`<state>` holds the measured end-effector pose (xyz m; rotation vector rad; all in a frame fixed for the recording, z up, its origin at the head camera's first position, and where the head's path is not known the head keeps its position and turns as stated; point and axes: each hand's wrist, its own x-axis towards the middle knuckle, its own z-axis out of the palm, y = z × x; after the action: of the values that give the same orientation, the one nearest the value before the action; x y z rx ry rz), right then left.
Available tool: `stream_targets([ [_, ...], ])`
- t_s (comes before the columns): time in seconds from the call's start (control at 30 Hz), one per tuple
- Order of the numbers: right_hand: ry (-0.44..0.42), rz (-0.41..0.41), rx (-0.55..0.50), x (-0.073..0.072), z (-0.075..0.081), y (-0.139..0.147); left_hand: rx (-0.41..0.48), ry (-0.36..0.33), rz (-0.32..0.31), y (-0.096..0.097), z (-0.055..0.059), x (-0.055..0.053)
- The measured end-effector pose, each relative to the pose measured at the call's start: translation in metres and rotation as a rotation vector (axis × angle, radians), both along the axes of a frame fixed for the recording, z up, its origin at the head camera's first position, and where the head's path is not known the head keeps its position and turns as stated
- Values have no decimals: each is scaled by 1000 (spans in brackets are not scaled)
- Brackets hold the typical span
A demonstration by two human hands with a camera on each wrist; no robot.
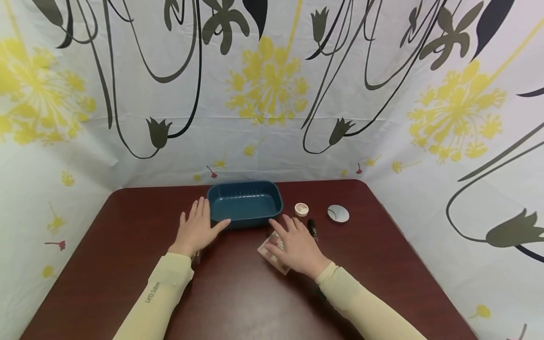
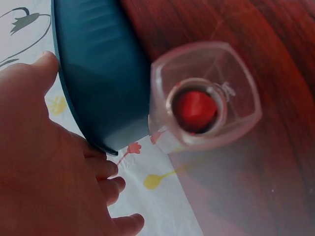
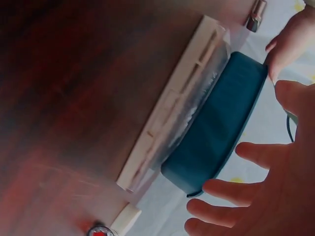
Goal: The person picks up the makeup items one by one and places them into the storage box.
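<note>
My left hand [image 1: 196, 232] is spread flat with its thumb out, fingertips right at the left end of a dark teal plastic tray [image 1: 244, 223]. Below that wrist stands a lipstick [image 2: 197, 110], red at its centre, in a clear squarish case; the forearm partly hides it in the head view. My right hand [image 1: 295, 248], fingers apart and nothing in its grasp, hovers over a pinkish makeup palette [image 1: 265, 255] with a clear lid. The hand covers much of the palette from above. Beside its fingers lies a dark lip tube [image 1: 312, 228].
A small round white-rimmed jar [image 1: 301, 209] stands right of the tray. Farther right lies a round mirror [image 1: 338, 213]. The reddish-brown table [image 1: 238, 302] ends at a patterned cloth [image 1: 238, 160] hung behind and along the sides.
</note>
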<state>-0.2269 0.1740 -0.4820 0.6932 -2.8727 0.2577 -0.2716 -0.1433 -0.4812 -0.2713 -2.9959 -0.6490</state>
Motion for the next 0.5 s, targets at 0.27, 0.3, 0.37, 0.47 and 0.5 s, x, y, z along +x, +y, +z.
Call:
stream_targets([
  [0.27,-17,7,2,6,-12,3,-14,7,6,1,-1,-1],
  [0.3,-22,8,-2,7,-13,3,-19,3,10,1,-1,-2],
  [0.37,-31,11,-9,8,-16,4,-21,-6,14,1,-1,-2],
  [0.47,-27,14,0,9,-18,4,-17,-22,19,2,-2,-1],
  [0.5,-25,15,8,9,-19,5,-16,-24,20,2,-2,-1],
])
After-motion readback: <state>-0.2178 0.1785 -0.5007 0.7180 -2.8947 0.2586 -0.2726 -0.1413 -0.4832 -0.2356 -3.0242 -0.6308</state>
